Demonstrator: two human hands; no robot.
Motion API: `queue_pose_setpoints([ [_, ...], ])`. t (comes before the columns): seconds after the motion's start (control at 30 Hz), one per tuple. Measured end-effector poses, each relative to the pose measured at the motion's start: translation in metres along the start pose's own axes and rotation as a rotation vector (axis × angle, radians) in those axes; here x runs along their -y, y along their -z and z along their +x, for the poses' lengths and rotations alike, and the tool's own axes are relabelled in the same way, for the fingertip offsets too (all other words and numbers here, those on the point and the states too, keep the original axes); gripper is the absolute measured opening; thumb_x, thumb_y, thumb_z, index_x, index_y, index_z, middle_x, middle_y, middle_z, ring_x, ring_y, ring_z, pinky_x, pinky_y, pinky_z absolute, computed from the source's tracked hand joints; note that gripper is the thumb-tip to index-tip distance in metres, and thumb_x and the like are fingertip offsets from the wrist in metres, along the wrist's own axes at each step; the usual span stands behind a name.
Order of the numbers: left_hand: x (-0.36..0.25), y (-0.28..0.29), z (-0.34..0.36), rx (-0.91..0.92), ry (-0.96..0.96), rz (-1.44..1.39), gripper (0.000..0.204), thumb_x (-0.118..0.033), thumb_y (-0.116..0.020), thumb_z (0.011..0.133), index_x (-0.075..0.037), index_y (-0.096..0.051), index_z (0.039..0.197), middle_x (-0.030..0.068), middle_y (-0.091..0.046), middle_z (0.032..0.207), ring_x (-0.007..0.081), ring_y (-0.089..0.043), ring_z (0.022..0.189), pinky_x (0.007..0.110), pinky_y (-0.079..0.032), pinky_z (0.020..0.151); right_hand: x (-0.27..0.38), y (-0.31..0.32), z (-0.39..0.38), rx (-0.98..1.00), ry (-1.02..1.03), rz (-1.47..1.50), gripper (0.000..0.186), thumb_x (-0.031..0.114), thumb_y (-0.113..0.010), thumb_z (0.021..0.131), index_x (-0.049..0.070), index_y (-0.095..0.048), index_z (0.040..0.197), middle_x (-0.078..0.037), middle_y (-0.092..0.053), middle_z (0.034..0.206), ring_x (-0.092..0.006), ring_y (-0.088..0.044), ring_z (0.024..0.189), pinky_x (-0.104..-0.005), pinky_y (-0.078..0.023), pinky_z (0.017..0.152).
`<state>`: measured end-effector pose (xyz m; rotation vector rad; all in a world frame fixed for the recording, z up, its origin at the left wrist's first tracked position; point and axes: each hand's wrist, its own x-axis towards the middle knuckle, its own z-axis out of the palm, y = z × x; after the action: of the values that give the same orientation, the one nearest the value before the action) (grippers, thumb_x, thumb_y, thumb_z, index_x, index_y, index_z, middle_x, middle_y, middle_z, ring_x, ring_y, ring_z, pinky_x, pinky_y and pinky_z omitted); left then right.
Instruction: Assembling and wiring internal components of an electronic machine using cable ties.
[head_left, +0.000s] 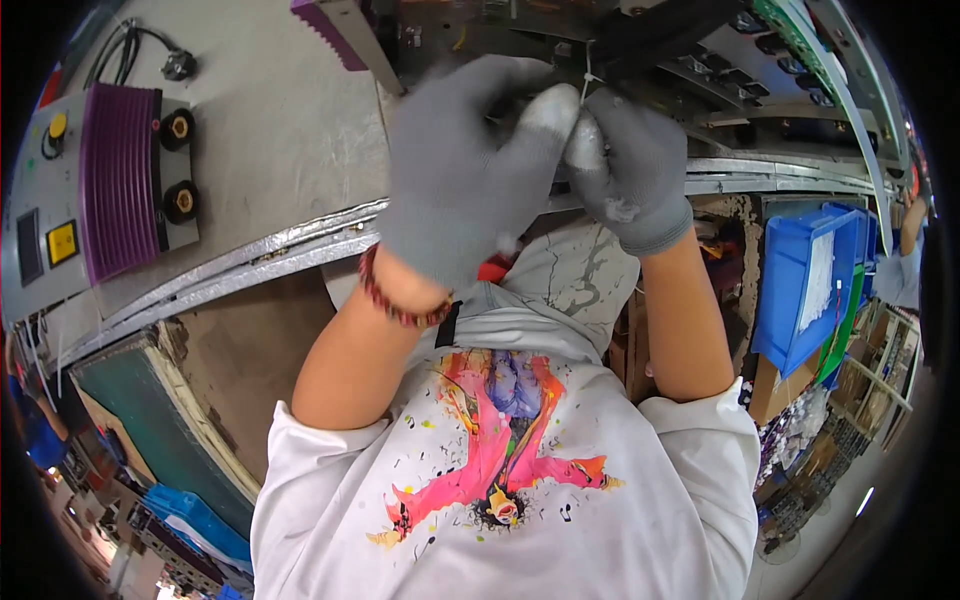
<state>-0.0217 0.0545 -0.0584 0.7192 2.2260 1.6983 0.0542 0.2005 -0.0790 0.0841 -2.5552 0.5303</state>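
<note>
Both my hands wear grey knit gloves with whitish, worn thumbs, and they meet at the front of an open metal chassis. A thin white cable tie (589, 77) stands up around a black cable bundle (665, 42), its tail running down between my thumbs. My left hand (465, 165), slightly blurred, is closed with thumb and fingers pinched at the tie. Beside it my right hand (637, 172) is closed too, thumb against the curled fingers at the tie's lower end. The gloves partly hide the exact grip.
At the left on the metal bench (290, 120) stands a purple and grey machine (120, 185) with two round sockets. Behind it lies a black plug with cord (178, 65). A green circuit board (800, 40) edges the chassis. Blue bins (805, 290) stand at the right.
</note>
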Motion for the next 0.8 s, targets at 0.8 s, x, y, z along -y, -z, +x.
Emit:
queue_pose_setpoints([
  [0.8,0.000,-0.024,0.035,0.139,0.392,-0.451,0.025,-0.018,-0.065,0.086,0.005,-0.065,0.097,0.0093,-0.067,0.083,0.0146,-0.061,0.072,0.029,-0.049,0.064,-0.014,-0.004,0.004,0.089,-0.002,0.144,0.038,0.035,-0.058,0.088,-0.002,-0.064,0.092,-0.018,-0.062,0.074,-0.0325,-0.064,0.065,-0.0367,-0.049,0.060],
])
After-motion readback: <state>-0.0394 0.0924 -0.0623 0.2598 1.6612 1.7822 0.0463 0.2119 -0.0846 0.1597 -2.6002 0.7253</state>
